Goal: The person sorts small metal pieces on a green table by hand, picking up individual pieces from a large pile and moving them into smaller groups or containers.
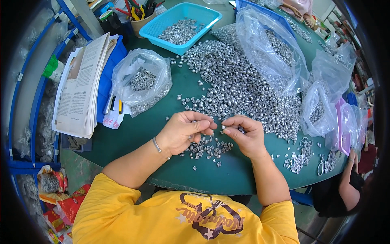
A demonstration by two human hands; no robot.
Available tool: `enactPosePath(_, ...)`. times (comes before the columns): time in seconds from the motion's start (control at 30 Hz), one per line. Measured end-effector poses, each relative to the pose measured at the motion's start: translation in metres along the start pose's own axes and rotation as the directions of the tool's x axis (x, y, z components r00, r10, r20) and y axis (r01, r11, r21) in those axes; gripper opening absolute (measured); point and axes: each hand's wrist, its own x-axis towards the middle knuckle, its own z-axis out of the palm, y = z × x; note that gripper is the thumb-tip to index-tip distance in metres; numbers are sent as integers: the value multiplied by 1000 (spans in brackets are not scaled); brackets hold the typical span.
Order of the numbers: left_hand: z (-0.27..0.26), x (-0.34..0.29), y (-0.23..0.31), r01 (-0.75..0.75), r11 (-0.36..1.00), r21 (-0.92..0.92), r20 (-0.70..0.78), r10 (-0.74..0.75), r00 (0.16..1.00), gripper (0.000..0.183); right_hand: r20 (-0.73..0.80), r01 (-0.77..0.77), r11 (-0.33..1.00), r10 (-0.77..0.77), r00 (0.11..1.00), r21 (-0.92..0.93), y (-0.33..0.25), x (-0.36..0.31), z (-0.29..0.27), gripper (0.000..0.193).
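Observation:
Over the near part of a green table [239, 177], my two hands come close together with fingertips almost meeting. A small silvery metal piece [223, 127] is pinched between thumb and forefinger of my right hand [248, 138]. My left hand [183, 131], with a metal bangle [157, 144] at the wrist, has thumb and forefinger pressed together. Whatever it may hold is hidden by the fingers. Just beneath lies a small group of hollow, drop-shaped metal pieces [211, 149]. Beyond them spreads a large heap of similar silvery pieces [243, 87].
At the back stands a turquoise basket [147, 33] of metal pieces. Clear plastic bags [122, 75] of parts sit left and right. Papers [79, 91] lean against a blue bin [118, 57] on the left. Loose links [300, 158] lie at right, near another person's arm [348, 183].

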Motion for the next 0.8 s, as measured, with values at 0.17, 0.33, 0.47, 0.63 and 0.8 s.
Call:
enactPosePath(0.17, -2, 1, 2, 77, 993, -85, 23, -75, 997, 17, -9, 6, 1000, -6, 1000, -22, 1, 1, 0, 15)
enactPosePath(0.33, -9, 2, 0, 116, 989, -89, 120, -105, 987, 23, -48, -26, 1000, 27, 998, 13, -1, -1, 3, 14)
enactPosePath(0.47, 10, -2, 5, 274, 962, 10, 29, -274, 961, 32, -3, -5, 998, 5, 1000, -58, -5, 0, 15, 13)
enactPosePath(0.63, -10, -1, 18, 84, 977, -197, 60, -73, 996, 25, -173, -68, 934, 7, 985, -351, 0, 4, 16, 11)
enactPosePath(0.8, -17, -4, 39, -173, 983, 57, -176, 180, 968, 17, -21, 71, 785, -107, 994, -615, 8, 9, 26, 7)
